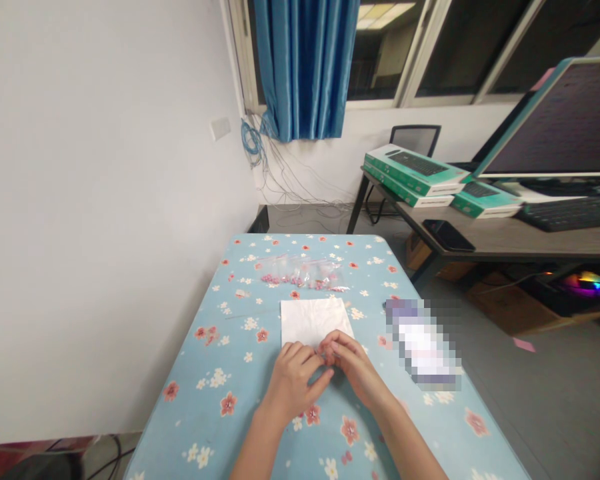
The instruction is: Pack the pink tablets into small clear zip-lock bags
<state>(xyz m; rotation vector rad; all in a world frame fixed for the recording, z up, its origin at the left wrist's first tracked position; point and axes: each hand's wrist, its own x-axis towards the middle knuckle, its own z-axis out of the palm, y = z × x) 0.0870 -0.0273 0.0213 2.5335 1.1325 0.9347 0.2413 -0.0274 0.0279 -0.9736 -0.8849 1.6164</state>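
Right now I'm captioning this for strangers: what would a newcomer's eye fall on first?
Likely the left hand and right hand, close together at the near edge of a flat white cloth-like square on the light-blue, flower-printed tabletop. Just beyond lie clear plastic bags holding small pinkish-red pieces. At top centre hangs a long, glossy blue curtain.

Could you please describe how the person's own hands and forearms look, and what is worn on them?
The left hand and right hand are ungloved. Both forearms look slender; no sleeve, watch or bracelet shows. Fingernail details are too small to tell.
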